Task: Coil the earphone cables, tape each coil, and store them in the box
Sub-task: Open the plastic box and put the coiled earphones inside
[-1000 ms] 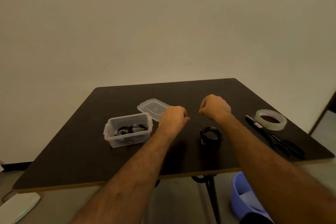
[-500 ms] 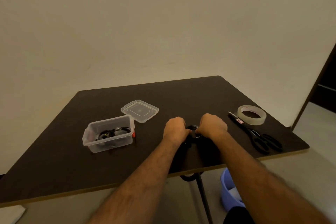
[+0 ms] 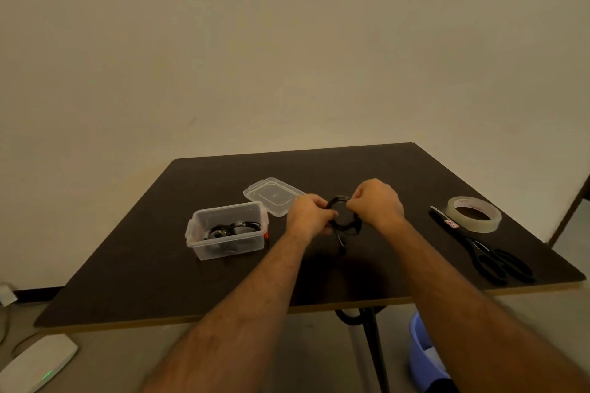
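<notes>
Left hand (image 3: 309, 216): one; grip curled round the left side of the black earphone coil (image 3: 343, 215).
Right hand (image 3: 376, 205): one; grip pinched on the coil's upper right edge.
Earphone coil: one in hand, held between both hands above the table (image 3: 134, 268), near its middle; a short cable end hangs below it. Fingertips of both hands are hidden behind knuckles and cable.
Box (image 3: 227, 234): one, clear plastic, open, left of the hands; dark earphones inside, their number hard to make out.
Lid (image 3: 273, 196): one, clear, lying flat behind the box.
Tape roll (image 3: 474, 213): one, at the right of the table.
Scissors (image 3: 485, 254): one pair, black, just beside the tape.
Blue tub (image 3: 424, 357): one, under the table, partly cut off.
</notes>
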Motion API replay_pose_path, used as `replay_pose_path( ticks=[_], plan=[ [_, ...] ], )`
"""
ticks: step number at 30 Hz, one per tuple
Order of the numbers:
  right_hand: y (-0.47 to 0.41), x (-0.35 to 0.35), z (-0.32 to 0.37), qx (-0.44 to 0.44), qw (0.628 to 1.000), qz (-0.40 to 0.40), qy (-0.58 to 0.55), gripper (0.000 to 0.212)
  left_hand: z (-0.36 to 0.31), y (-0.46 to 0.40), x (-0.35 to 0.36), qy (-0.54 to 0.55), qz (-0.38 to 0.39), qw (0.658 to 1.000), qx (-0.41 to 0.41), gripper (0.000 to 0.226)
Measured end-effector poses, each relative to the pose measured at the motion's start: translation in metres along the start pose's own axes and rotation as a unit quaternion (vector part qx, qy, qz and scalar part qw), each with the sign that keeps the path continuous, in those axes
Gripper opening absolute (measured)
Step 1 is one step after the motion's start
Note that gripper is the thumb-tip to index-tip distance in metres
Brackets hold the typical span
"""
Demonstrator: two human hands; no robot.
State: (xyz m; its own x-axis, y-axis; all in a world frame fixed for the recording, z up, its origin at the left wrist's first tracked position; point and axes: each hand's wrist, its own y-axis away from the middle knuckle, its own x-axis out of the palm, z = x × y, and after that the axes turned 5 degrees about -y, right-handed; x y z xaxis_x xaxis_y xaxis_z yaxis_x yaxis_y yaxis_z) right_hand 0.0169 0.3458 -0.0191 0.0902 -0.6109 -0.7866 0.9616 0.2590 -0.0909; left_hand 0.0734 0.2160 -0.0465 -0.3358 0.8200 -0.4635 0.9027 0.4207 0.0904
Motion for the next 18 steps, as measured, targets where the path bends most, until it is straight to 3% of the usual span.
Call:
replay_pose_path(
  ticks=[9,18],
  plan=[
    [-0.004,0.013,0.106,-0.104,0.993,-0.007,-0.054,0.014,-0.011,0.010,-0.114,-0.006,-0.120,0.992,0.038,0.019],
    [-0.005,0.079,0.179,-0.111,0.989,0.073,-0.060,0.014,0.037,0.014,-0.189,-0.049,-0.158,0.986,-0.019,0.017]
  ],
)
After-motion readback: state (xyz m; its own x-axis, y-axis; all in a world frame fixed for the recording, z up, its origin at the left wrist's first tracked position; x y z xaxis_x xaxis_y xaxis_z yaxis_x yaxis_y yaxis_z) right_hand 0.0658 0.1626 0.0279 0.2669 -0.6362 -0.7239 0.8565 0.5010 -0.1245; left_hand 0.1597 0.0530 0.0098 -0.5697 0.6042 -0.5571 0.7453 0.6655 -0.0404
